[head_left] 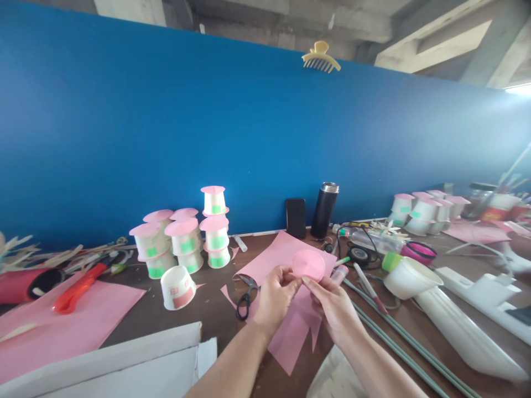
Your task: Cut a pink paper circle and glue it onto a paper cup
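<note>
Between them, my left hand (280, 293) and my right hand (329, 298) pinch the near edge of a pink paper disc (308, 264), which is held up over the table. Under my hands lie pink paper sheets (271, 251) and cut scraps. Black-handled scissors (244, 298) rest just left of my left hand. Farther left, a white paper cup (177, 287) with red print sits upside down. Behind it stand several stacked paper cups (182, 243) with pink paper tops and green patches.
A black bottle (326, 210) and a phone (296, 218) stand by the blue partition (249, 127). To the right are green rods (398, 337), a white cup (410, 276) and a power strip (481, 293). An orange cutter (78, 290) and white cardboard (136, 359) lie left.
</note>
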The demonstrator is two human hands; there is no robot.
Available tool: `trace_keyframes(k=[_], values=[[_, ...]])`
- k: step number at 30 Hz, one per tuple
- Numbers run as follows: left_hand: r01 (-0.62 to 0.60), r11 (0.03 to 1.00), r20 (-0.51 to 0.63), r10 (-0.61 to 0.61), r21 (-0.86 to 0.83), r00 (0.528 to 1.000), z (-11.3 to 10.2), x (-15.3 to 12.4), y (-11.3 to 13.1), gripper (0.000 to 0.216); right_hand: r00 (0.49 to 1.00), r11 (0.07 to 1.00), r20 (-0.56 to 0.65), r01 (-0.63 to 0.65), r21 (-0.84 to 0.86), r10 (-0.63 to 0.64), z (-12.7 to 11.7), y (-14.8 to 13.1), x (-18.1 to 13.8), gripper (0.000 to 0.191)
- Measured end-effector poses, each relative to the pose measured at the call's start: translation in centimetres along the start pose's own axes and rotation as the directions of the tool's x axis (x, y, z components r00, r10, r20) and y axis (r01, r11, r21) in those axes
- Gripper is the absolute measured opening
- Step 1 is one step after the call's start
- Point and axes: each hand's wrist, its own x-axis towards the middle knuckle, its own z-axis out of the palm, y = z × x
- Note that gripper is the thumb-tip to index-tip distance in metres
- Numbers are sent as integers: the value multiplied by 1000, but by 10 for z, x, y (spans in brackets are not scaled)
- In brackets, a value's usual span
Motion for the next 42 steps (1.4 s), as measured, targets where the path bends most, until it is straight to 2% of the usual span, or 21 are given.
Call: trace_keyframes(k=[9,14,21,30,37,42], values=[[-6,998,13,5,60,1000,2,-1,-2,27,999,996,-8,51,-73,-52,-7,0,0,29],[-45,996,-14,46,81,999,1,-1,-1,25,1000,1000,27,10,-5,-10,-2,-5,-3,30],[-46,999,41,44,26,998,3,-3,-1,26,1000,994,-8,-7,111,8,-5,-11,-1,30],[-41,997,110,34,65,993,4,-7,9,21,999,996,-51,17,82,-12,-7,-11,-2,30],[3,990,21,-6,143,1000,6,-4,3,25,997,991,-74,31,131,-22,-8,-10,-2,32],[-32,994,88,23,106,996,5,-5,4,25,998,988,-51,35,152,-27,-7,-13,0,34]])
